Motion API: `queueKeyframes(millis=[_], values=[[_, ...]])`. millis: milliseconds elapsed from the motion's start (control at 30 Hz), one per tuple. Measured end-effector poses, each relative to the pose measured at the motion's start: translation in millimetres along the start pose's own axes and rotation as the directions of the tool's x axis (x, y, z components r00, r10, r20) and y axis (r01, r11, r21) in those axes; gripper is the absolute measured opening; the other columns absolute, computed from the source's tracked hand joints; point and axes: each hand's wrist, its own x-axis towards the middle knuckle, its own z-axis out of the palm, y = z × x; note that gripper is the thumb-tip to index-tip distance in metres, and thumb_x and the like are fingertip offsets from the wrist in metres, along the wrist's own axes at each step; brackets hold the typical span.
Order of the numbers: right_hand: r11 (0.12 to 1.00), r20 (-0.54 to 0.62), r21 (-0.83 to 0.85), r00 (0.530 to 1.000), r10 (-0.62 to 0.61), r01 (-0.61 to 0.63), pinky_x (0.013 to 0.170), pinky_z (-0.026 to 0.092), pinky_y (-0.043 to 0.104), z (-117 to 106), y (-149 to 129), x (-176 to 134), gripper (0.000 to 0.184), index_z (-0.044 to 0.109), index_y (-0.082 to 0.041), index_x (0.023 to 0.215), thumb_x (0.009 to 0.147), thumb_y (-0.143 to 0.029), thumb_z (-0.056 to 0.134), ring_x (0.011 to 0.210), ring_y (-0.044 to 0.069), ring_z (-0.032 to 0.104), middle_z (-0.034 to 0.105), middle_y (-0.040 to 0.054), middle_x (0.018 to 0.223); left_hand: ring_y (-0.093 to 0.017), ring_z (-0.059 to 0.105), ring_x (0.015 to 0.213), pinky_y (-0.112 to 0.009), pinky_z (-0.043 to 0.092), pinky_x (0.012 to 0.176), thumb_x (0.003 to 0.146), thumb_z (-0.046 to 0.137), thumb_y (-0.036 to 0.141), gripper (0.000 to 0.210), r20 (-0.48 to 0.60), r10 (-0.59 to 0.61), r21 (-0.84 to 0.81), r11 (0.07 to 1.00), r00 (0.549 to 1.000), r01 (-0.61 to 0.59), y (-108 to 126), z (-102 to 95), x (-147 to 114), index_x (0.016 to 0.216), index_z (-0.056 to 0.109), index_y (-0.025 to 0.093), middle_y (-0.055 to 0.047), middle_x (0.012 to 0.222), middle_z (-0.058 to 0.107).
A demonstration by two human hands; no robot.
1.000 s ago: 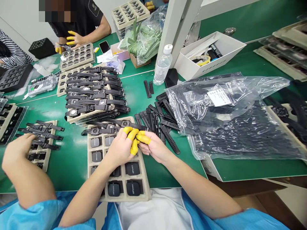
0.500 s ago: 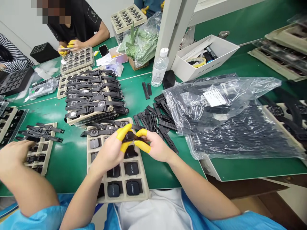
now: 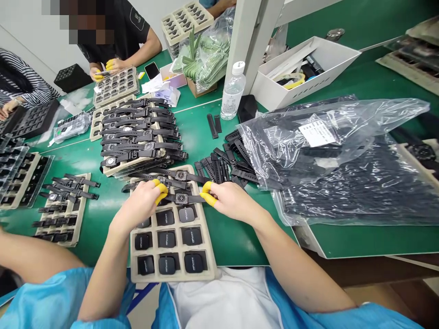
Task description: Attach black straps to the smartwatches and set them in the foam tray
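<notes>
The strapped watch (image 3: 181, 198) lies over the tray (image 3: 174, 277) near the frame's centre, its long axis running left to right, pinched at either end by the fingers of the left hand (image 3: 140, 203), nearer its middle, and right hand (image 3: 233, 201).

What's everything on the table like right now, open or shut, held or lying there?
Watch: held, back side up
Left hand: pinching one side of the watch
Right hand: pinching the other side
Tray: front three rows filled
Bottle: upright, capped
White box: open
Phone: screen dark
</notes>
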Motion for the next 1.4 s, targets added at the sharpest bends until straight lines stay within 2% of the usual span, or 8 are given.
queueKeyframes(millis=[200,300,467,700,867,1100,1267,1400], values=[[0.995,-0.022,-0.089,0.999,0.04,-0.041,0.057,0.024,0.031,-1.0,2.8,2.3,0.018,0.066,-0.024,0.089,0.101,-0.034,0.056,0.052,0.018,0.049,0.057,-0.0015,0.059,-0.03,0.06,0.101,-0.043,0.048,0.087,0.106,0.046,0.026,0.022,-0.189,-0.01,0.117,0.993,0.982,0.033,-2.1,22.8,11.1,0.113,0.065,0.018,-0.013,0.108,0.063],[0.993,-0.178,-0.094,0.983,0.055,-0.073,0.061,0.034,0.032,-2.3,7.2,4.3,0.025,0.068,-0.023,0.088,0.102,-0.04,0.055,0.065,0.021,0.059,0.066,0.0036,0.072,-0.034,0.056,0.111,-0.049,0.047,0.092,0.104,0.049,0.026,0.021,-0.327,-0.031,0.187,0.978,0.945,0.097,-0.1,28.6,6.4,0.116,0.062,0.015,-0.019,0.122,0.062],[0.963,-0.559,-0.144,0.822,0.11,-0.228,0.081,0.046,0.039,-2.1,25.4,20.5,0.03,0.066,-0.017,0.114,0.105,-0.039,0.048,0.104,0.031,0.061,0.069,0.0149,0.105,-0.033,0.057,0.094,-0.047,0.05,0.08,0.102,0.048,0.024,0.018,-0.252,-0.06,0.251,0.96,0.966,0.125,13.0,28.4,-17.0,0.095,0.063,0.017,-0.015,0.098,0.064],[0.842,-0.499,-0.377,0.85,0.166,-0.386,0.085,0.044,0.048,9.9,40.4,48.5,0.036,0.066,-0.011,0.122,0.102,-0.037,0.05,0.106,0.038,0.052,0.061,0.0219,0.116,-0.036,0.06,0.094,-0.048,0.051,0.076,0.088,0.057,0.018,0.011,-0.133,-0.116,0.425,0.891,0.984,0.162,34.9,36.4,-20.2,0.087,0.068,0.015,-0.018,0.095,0.064],[0.815,-0.46,-0.365,0.849,0.262,-0.449,0.087,0.045,0.046,10.0,39.0,50.7,0.032,0.067,-0.009,0.122,0.102,-0.026,0.048,0.108,0.038,0.055,0.059,0.0221,0.117,-0.036,0.06,0.091,-0.045,0.05,0.073,0.098,0.049,0.021,0.022,-0.167,-0.145,0.42,0.884,0.975,0.203,31.6,43.2,-10.3,0.086,0.068,0.016,-0.017,0.092,0.065],[0.823,-0.418,-0.377,0.871,0.258,-0.425,0.084,0.048,0.044,2.8,46.3,43.4,0.03,0.069,-0.01,0.115,0.095,-0.014,0.047,0.1,0.035,0.061,0.062,0.0199,0.109,-0.028,0.064,0.078,-0.035,0.048,0.061,0.103,0.045,0.023,0.02,-0.274,-0.119,0.31,0.928,0.954,0.205,30.5,13.9,-24.9,0.094,0.062,0.017,-0.011,0.083,0.066],[0.909,-0.494,-0.251,0.852,0.175,-0.333,0.092,0.05,0.048,-6.2,57.0,29.9,0.022,0.065,-0.015,0.109,0.094,-0.018,0.049,0.11,0.037,0.061,0.064,0.0202,0.11,-0.027,0.07,0.078,-0.033,0.052,0.061,0.104,0.044,0.027,0.021,-0.396,-0.1,0.122,0.979,0.913,0.161,52.9,11.5,-9.1,0.116,0.055,0.015,-0.01,0.088,0.07],[0.96,-0.564,0.275,0.801,0.203,-0.05,0.083,0.056,0.045,-12.9,41.5,15.9,0.015,0.052,-0.022,0.112,0.102,-0.034,0.048,0.089,0.027,0.067,0.067,0.0117,0.105,-0.028,0.072,0.102,-0.038,0.061,0.081,0.102,0.04,0.018,0.029,-0.434,-0.06,-0.125,0.992,0.899,0.006,56.5,38.1,13.0,0.129,0.049,0.013,-0.016,0.111,0.07]])
